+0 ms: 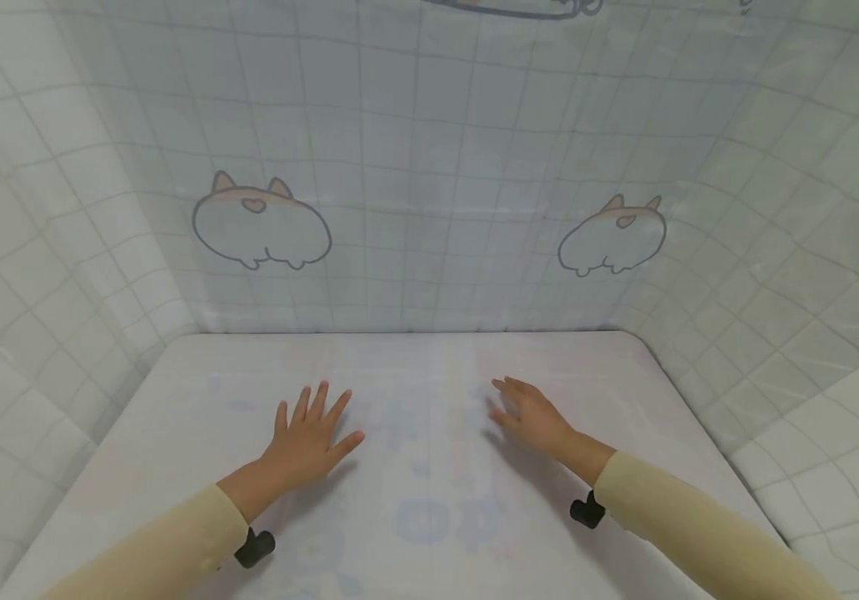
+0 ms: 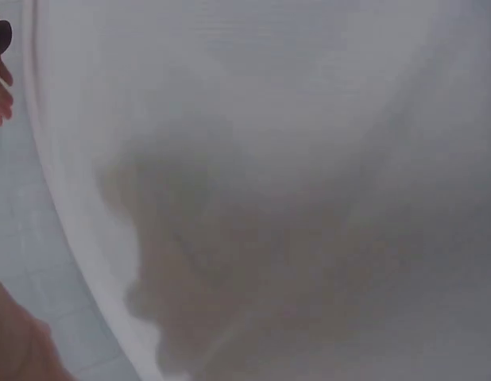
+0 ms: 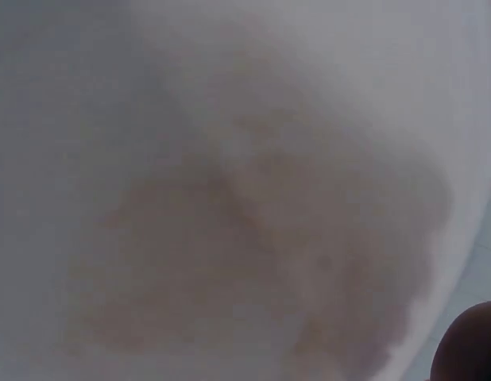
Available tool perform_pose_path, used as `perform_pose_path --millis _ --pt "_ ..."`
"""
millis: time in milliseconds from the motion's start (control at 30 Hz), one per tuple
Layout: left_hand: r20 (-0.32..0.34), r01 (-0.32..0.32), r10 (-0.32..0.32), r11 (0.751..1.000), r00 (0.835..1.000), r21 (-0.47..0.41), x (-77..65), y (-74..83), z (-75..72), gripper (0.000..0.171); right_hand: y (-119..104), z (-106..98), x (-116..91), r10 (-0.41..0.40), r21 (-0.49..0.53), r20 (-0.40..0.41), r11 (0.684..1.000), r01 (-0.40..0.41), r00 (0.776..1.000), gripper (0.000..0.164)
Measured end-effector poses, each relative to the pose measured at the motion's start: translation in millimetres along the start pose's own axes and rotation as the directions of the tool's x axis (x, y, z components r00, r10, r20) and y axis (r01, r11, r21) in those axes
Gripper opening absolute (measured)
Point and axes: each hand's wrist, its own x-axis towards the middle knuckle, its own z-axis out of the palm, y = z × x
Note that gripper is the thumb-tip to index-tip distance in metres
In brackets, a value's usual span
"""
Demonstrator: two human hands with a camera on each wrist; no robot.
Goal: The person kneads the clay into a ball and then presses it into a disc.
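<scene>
My left hand (image 1: 303, 443) is over the left half of a pale table (image 1: 414, 417), palm down with its fingers spread. Across from it, my right hand (image 1: 532, 417) hovers over the right half, fingers loosely bent and a shadow below it. Neither hand holds anything. In the left wrist view, part of the left hand (image 2: 15, 341) shows at the lower left edge, and fingers of the other hand appear at the upper left. A dark rounded fingertip (image 3: 472, 345) sits in the lower right corner of the right wrist view.
A white grid-patterned curtain (image 1: 436, 167) with cartoon animal drawings stands behind the table and along both sides. Small black devices (image 1: 255, 548) hang under each wrist at the cream sleeves (image 1: 152, 542). Faint coloured prints mark the tabletop.
</scene>
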Motion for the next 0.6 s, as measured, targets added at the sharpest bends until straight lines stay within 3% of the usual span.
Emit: perform_pose_path --millis 167,400,600 --pt "0.058 0.011 -0.013 1.000 0.998 0.027 1.9 -8.1 10.0 0.089 8 14 5 0.018 -0.048 0.006 0.999 -0.017 1.000 0.068" --pt "0.067 -0.002 0.005 0.999 0.998 -0.044 5.2 -5.0 12.4 0.088 24 26 9 -0.009 -0.178 -0.002 0.984 0.009 1.000 0.073" --pt "0.069 -0.003 0.005 1.000 0.998 -0.030 11.3 -0.5 16.0 0.089 31 31 10 -0.027 -0.220 0.040 0.975 0.036 0.999 0.081"
